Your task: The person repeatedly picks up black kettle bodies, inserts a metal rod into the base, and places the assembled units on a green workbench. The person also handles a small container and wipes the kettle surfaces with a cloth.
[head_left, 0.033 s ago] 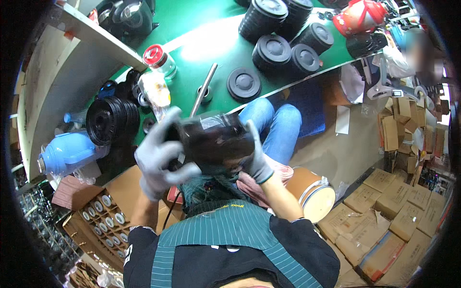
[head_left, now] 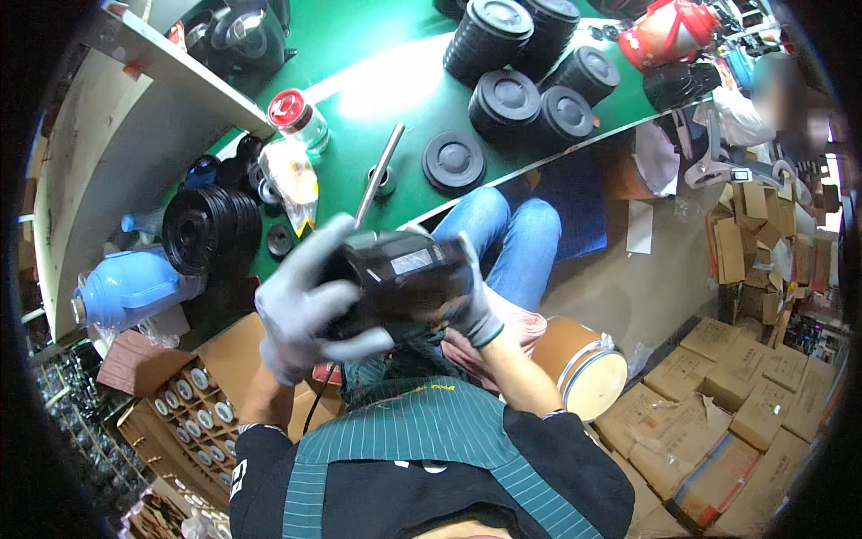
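Note:
A glossy black cylindrical housing (head_left: 415,286) lies on its side above my lap, a pale label strip on its upper face. My gloved left hand (head_left: 305,314) wraps its left end, thumb and fingers curved about the rim. At the other end my gloved right hand (head_left: 480,316) grips it, with part of the fingers hidden behind it. Just beyond the housing, a slanted metal rod (head_left: 382,171) rises from a small cup-like base on the green table (head_left: 368,117). A single black round lid (head_left: 454,162) rests to the right of the rod.
Stacks of black lids (head_left: 505,101) stand at the back right. Left of the rod are a red-capped jar (head_left: 301,121), a plastic packet (head_left: 292,180) and black stacked discs (head_left: 202,232). A blue jug (head_left: 135,286) sits far left. Cardboard cartons (head_left: 718,395) cover the right-hand floor.
The housing has turned slightly in my hands, and its label strip now faces up more plainly. My left hand has shifted a little right and closed in around the end.

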`<state>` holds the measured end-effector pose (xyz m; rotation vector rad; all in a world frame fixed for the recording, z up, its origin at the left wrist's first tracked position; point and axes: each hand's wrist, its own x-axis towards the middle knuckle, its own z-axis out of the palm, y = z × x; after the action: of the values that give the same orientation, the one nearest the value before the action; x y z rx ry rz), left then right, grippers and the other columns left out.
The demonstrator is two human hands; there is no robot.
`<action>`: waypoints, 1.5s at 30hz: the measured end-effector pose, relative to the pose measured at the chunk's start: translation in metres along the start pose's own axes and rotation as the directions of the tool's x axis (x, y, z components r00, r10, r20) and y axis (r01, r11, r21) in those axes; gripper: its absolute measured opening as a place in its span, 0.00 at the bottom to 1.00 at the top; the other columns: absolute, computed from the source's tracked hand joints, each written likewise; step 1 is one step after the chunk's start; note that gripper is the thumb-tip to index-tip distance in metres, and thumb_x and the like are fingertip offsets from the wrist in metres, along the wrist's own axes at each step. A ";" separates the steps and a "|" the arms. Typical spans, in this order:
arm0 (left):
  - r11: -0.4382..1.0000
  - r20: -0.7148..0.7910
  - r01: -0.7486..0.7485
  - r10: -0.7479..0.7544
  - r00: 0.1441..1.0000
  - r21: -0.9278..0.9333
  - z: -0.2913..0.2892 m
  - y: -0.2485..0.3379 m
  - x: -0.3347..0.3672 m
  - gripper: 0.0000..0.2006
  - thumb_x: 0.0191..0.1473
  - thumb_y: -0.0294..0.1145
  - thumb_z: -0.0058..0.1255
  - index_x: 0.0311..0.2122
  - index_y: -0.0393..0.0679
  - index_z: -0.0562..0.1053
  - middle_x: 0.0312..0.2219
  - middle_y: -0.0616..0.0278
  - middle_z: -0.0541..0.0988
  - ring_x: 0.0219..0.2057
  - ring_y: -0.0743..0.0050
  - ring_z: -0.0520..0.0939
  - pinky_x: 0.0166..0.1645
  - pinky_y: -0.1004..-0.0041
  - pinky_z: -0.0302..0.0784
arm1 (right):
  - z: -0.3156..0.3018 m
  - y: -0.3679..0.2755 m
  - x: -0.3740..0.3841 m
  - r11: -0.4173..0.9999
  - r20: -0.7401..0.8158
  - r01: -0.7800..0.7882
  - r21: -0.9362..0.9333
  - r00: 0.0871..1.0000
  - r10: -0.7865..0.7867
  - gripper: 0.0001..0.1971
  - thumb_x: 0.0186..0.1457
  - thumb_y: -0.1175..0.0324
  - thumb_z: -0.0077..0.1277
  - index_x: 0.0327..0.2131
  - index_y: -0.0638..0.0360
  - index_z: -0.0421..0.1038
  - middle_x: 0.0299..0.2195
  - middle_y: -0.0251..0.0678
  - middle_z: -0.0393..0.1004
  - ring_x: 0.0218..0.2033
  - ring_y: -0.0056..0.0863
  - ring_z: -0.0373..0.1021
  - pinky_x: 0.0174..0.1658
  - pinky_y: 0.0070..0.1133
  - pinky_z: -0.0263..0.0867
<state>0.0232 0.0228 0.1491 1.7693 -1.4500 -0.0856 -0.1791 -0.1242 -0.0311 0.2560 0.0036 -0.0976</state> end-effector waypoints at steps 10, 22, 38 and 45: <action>0.971 0.032 -0.226 0.224 0.974 0.081 -0.015 0.058 -0.002 0.35 0.36 0.59 0.80 0.38 0.46 0.70 0.58 0.35 0.77 0.55 0.34 0.84 0.58 0.51 0.83 | -0.072 -0.009 -0.046 -0.649 0.191 0.024 -0.760 0.963 -0.189 0.33 0.69 0.50 0.46 0.70 0.56 0.61 0.69 0.45 0.66 0.66 0.41 0.67 0.71 0.39 0.61; 0.267 -0.308 -0.323 -0.948 0.083 -0.908 0.004 0.057 -0.228 0.36 0.67 0.72 0.38 0.68 0.56 0.68 0.62 0.59 0.77 0.60 0.49 0.80 0.58 0.44 0.84 | -0.024 -0.033 -0.084 -0.723 0.235 0.115 -0.681 0.970 -0.068 0.36 0.61 0.66 0.62 0.71 0.54 0.62 0.69 0.42 0.67 0.70 0.40 0.64 0.72 0.42 0.58; -0.768 -0.472 0.634 -0.529 -0.705 -0.086 -0.151 -0.134 -0.429 0.58 0.62 0.64 0.57 0.73 0.23 0.41 0.53 0.47 0.83 0.46 0.50 0.88 0.54 0.67 0.81 | -0.006 0.060 -0.032 0.775 -0.356 -0.319 -0.546 0.925 0.130 0.38 0.68 0.36 0.45 0.69 0.53 0.61 0.64 0.52 0.70 0.64 0.53 0.69 0.59 0.55 0.71; 0.543 -0.457 0.078 -0.612 -0.645 -0.836 -0.099 -0.073 -0.443 0.37 0.70 0.58 0.44 0.73 0.41 0.58 0.64 0.59 0.73 0.64 0.59 0.72 0.65 0.61 0.72 | 0.001 0.097 0.004 -0.302 0.067 0.098 -0.948 0.992 0.111 0.34 0.60 0.59 0.64 0.65 0.57 0.63 0.61 0.47 0.72 0.61 0.40 0.72 0.62 0.37 0.71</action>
<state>-0.0146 0.4486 -0.0216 1.0753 0.9384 0.5744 -0.1655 -0.0314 -0.0060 -1.6302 -0.0550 -0.0662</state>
